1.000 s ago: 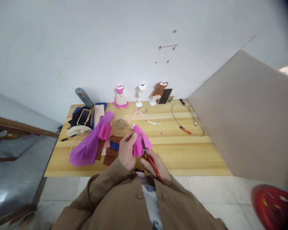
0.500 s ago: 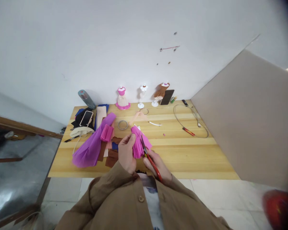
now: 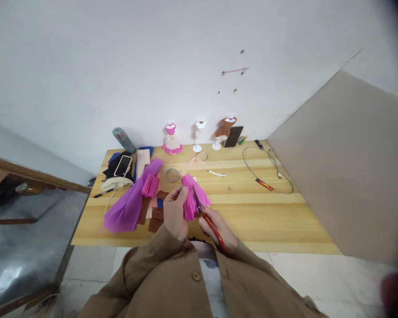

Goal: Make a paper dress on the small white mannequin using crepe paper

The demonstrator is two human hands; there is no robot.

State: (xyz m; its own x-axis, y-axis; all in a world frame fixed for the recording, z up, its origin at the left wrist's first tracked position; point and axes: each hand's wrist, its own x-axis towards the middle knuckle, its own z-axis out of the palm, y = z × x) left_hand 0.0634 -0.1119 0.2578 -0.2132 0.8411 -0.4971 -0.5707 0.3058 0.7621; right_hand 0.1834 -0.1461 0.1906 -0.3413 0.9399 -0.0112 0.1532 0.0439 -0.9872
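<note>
My left hand [image 3: 175, 212] pinches a fan of pleated bright pink crepe paper [image 3: 189, 201] by its left side. In my right hand [image 3: 220, 225] are red-handled scissors [image 3: 213, 229], their dark blades lying across the pink paper and pointing up and away from me. A flat pink flap spreads to the right of the blades. Both hands are above the front of the wooden table [image 3: 258, 221], close to my body. Whether the blades are cutting at this instant is hard to make out.
Leftward lie a purple sheet [image 3: 131, 207], a folded pink stack [image 3: 150, 185], brown scraps [image 3: 156, 219] and a phone [image 3: 123, 166]. Small dress forms stand at the back, one in a pink-and-cream dress [image 3: 172, 141]. A bottle [image 3: 124, 139], wire ring [image 3: 172, 175] and looped cable [image 3: 243, 161] are around.
My view has shifted slightly, so the table's things appear a little further right. Both hands keep their hold, and the scissor blades have tilted slightly further left across the pink paper.
</note>
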